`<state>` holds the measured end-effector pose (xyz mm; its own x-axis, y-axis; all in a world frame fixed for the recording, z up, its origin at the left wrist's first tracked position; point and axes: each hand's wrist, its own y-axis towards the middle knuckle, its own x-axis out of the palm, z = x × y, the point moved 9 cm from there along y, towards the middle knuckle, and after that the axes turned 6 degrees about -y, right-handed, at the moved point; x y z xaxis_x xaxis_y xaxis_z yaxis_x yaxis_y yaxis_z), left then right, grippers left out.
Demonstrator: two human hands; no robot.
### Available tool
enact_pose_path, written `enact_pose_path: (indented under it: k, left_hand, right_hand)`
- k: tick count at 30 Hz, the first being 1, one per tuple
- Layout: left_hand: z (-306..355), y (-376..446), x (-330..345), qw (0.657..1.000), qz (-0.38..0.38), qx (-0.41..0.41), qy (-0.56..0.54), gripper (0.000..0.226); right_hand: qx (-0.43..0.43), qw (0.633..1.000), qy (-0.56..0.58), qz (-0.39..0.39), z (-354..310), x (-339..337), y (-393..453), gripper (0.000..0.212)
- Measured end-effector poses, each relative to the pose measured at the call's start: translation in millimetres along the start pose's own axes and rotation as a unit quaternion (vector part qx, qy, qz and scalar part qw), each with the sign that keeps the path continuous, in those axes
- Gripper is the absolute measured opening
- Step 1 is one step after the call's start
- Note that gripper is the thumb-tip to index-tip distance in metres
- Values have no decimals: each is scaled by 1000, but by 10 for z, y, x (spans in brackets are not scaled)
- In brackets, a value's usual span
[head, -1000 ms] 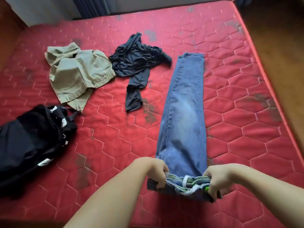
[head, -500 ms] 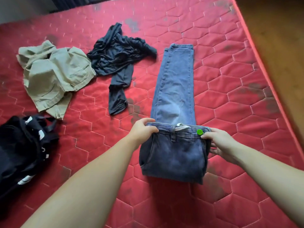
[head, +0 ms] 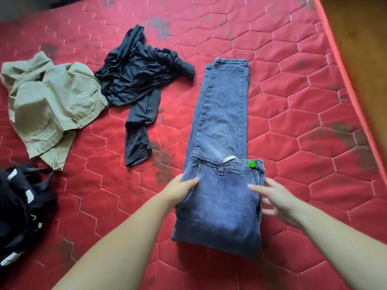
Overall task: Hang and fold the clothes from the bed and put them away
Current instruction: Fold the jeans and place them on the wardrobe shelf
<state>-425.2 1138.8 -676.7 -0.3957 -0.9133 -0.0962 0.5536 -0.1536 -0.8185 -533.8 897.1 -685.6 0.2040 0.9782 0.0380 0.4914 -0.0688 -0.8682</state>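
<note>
Blue jeans (head: 222,126) lie lengthwise on the red quilted mattress (head: 303,114), their waist part folded over the legs, a green button near the right of the waistband. My left hand (head: 180,188) rests against the fold's left edge, thumb on top of the denim. My right hand (head: 276,197) hovers over the right edge with fingers spread and straight; its index fingertip touches the denim. A crumpled dark blue top (head: 138,80) lies left of the jeans, and a rumpled khaki garment (head: 52,103) further left.
A black garment with white marks (head: 18,208) is heaped at the left edge. The mattress's right edge (head: 356,84) borders a wooden floor (head: 364,34). Dark stains dot the mattress around the jeans.
The waist end went from the mattress's near edge over onto the legs and was laid down. Both hands let go of the waistband and now lie lower on the fold's sides.
</note>
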Motion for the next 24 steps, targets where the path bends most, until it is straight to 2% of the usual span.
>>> enact_pose_path:
  k: [2, 5, 10, 13, 15, 16, 17, 19, 20, 23, 24]
  left_hand:
    - [-96, 51, -15, 1000, -5, -14, 5, 27]
    - [-63, 127, -6, 997, -34, -25, -58, 27]
    - [681, 412, 24, 984, -75, 51, -152, 35]
    - [1295, 778, -84, 980, -23, 125, -156, 26]
    - [1520, 1046, -175, 979, 28, 147, -141, 14]
    - [1501, 1171, -176, 983, 37, 128, -128, 8]
    - [1413, 1257, -159, 989, 42, 91, -111, 13]
    - [1116, 1377, -135, 994, 39, 10, -105, 40]
    - [1018, 1402, -104, 993, 28, -7, -116, 48]
    - [945, 1460, -61, 991, 12, -3, -135, 33]
    - [938, 1474, -66, 989, 14, -7, -148, 29]
  right_hand:
    - [19, 1000, -3, -8, 122, 82, 65, 37]
    - [38, 998, 33, -25, 144, 187, 192, 46]
    - [-31, 994, 107, -17, -589, 117, 416, 37]
    - [-119, 986, 119, 22, -1321, -87, 603, 24]
    - [-129, 984, 112, 43, -1554, -204, 799, 14]
    - [-113, 988, 92, 49, -1520, -219, 909, 11]
    - [-86, 993, 56, 57, -1416, -196, 1007, 19]
    - [-55, 996, -16, 74, -1097, -105, 1172, 42]
    - [-66, 993, -27, 94, -1018, -80, 1205, 46]
    - [-97, 979, -10, 177, -941, -137, 1235, 32]
    - [-103, 978, -8, 183, -983, -131, 1214, 28]
